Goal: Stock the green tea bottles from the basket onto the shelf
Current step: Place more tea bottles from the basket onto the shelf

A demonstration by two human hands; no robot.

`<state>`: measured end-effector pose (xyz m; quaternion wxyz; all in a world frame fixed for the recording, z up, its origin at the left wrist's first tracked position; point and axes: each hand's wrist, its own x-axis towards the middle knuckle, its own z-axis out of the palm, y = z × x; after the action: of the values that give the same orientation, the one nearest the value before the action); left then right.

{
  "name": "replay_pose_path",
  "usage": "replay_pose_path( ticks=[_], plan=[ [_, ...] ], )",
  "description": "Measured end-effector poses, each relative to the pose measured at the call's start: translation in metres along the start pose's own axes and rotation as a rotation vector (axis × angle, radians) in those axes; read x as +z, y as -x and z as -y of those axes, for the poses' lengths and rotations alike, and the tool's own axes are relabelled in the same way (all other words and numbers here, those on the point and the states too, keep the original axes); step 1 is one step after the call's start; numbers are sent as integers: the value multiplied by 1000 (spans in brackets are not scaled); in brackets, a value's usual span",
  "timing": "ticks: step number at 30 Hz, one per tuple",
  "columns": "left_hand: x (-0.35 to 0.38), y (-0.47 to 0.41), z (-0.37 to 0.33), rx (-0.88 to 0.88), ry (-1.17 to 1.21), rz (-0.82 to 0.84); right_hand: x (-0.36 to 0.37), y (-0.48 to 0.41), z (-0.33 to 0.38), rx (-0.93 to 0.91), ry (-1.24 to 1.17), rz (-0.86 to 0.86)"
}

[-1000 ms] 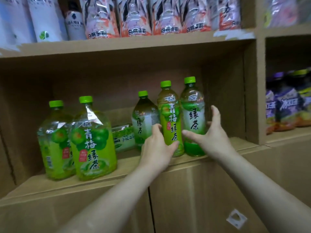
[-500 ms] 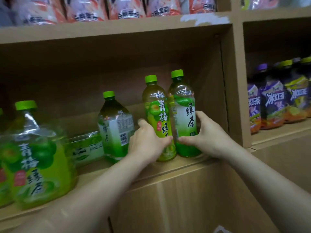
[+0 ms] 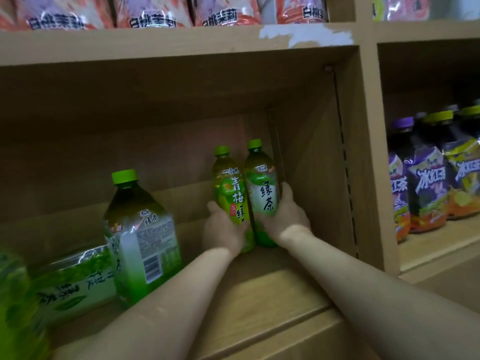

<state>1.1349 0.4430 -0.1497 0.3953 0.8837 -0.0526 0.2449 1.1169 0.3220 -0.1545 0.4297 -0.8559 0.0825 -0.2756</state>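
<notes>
My left hand wraps plum green tea bottle; right hand wraps green tea bottle, both upright, touching, deep on shelf.

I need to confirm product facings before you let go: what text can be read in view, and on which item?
"青梅绿": left slim bottle, in the left hand.
"绿茶": right slim bottle, in the right hand.
"白桃茉莉": packs on the top shelf.
"冰红茶": purple-labelled bottles, right bay.
Large bottle: barcode and fine print too blurred to read.
</notes>
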Motion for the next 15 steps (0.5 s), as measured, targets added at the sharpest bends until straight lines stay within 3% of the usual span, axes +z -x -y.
replay_pose_path(
  ticks=[6, 15],
  plan=[
    [14, -15, 6, -7, 117, -75, 6, -15, -2, -50, -63, -93],
    [28, -36, 16, -54, 152, -48, 26, -39, -12, -99, 5, -156]
  ],
)
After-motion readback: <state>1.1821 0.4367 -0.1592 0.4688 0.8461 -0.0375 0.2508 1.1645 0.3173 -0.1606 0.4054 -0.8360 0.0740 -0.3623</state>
